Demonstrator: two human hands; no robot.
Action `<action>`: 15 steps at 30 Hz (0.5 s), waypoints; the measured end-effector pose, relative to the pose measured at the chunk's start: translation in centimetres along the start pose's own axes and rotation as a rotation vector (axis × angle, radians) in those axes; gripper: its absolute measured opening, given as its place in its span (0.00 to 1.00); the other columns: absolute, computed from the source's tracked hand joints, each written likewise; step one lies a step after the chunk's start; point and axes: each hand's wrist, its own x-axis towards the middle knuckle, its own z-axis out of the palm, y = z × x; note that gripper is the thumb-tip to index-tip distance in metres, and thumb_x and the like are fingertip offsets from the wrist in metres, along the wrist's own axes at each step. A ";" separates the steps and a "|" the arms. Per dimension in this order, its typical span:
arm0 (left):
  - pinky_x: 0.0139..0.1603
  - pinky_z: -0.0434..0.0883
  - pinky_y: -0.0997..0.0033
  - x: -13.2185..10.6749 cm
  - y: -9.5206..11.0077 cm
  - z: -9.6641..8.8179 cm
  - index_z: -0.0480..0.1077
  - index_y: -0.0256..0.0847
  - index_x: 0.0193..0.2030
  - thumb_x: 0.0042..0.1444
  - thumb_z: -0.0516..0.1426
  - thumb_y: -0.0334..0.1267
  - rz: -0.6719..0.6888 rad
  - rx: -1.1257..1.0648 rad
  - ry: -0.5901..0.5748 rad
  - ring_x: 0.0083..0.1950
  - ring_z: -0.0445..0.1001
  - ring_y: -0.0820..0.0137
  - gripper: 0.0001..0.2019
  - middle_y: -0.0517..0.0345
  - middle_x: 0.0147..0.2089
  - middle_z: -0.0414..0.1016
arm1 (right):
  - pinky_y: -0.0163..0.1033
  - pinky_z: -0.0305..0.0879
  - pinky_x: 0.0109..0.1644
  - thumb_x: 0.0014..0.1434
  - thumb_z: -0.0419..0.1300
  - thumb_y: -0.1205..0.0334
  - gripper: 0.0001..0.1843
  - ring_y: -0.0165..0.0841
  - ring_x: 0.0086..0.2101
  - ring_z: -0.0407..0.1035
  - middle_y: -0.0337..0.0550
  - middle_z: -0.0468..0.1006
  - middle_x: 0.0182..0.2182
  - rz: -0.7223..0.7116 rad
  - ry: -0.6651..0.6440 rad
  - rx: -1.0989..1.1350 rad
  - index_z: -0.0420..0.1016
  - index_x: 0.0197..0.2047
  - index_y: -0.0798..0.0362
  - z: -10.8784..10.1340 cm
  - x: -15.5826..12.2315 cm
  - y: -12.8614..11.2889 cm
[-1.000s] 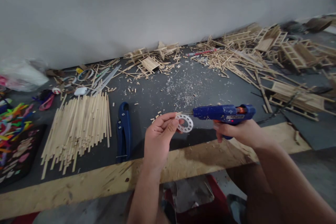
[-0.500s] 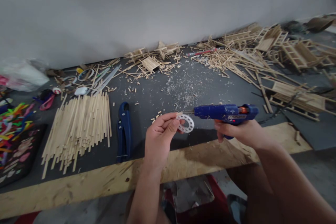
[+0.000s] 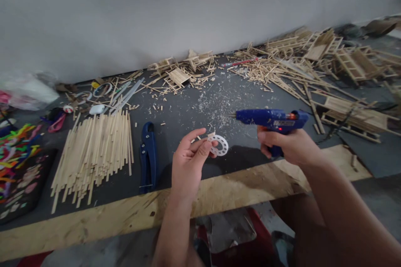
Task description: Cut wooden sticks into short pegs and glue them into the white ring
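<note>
Between thumb and fingers, my left hand (image 3: 191, 160) pinches a white plastic ring (image 3: 223, 146) with a row of holes around it. A small pale bit of wood shows at the ring's upper edge. My left index finger is lifted off the ring. My right hand (image 3: 290, 144) is wrapped around the handle of a blue hot glue gun (image 3: 260, 117) with a small red light lit. Its metal nozzle points left, above the ring and apart from it. A blue pipe cutter (image 3: 148, 156) lies on the dark tabletop left of my left hand.
A bundle of thin wooden sticks (image 3: 94, 150) lies at the left. Small stick-built models (image 3: 178, 77) and a heap of loose sticks (image 3: 269, 71) line the wall. Glue scraps (image 3: 219, 104) litter the middle. Colourful fuzzy strips (image 3: 19, 150) lie far left. A wooden board (image 3: 109, 212) edges the front.
The glue gun has risen and its nozzle has moved away from the ring. My left index finger has lifted, while the thumb and other fingers keep the ring.
</note>
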 end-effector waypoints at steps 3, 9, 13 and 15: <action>0.32 0.72 0.73 0.1 -0.2 -0.3 0.71 0.45 0.49 0.50 0.61 0.37 0.043 0.034 0.012 0.29 0.73 0.74 0.17 0.57 0.34 0.79 | 0.32 0.59 0.16 0.47 0.65 0.54 0.13 0.24 0.17 0.60 0.39 0.72 0.23 0.047 0.103 0.119 0.69 0.27 0.54 -0.3 1.5 0.0; 0.34 0.72 0.73 0.9 0.0 -1.9 0.73 0.44 0.46 0.50 0.61 0.37 0.117 0.107 0.093 0.29 0.73 0.74 0.15 0.57 0.34 0.78 | 0.36 0.72 0.33 0.52 0.61 0.50 0.15 0.34 0.31 0.73 0.50 0.78 0.34 0.195 0.130 0.110 0.75 0.34 0.55 -1.6 3.5 0.0; 0.34 0.72 0.74 1.7 0.3 -2.9 0.73 0.42 0.45 0.49 0.61 0.38 0.149 0.110 0.164 0.30 0.74 0.74 0.15 0.57 0.34 0.78 | 0.34 0.69 0.39 0.52 0.62 0.56 0.09 0.32 0.34 0.73 0.45 0.78 0.32 0.150 0.265 0.096 0.74 0.32 0.53 -3.7 3.4 -0.4; 0.33 0.72 0.74 2.0 0.5 -3.3 0.73 0.42 0.45 0.49 0.62 0.38 0.162 0.115 0.193 0.29 0.73 0.75 0.15 0.57 0.34 0.78 | 0.32 0.67 0.35 0.50 0.64 0.58 0.07 0.29 0.33 0.71 0.40 0.77 0.32 0.052 0.499 -0.018 0.73 0.32 0.51 -4.9 3.1 -0.6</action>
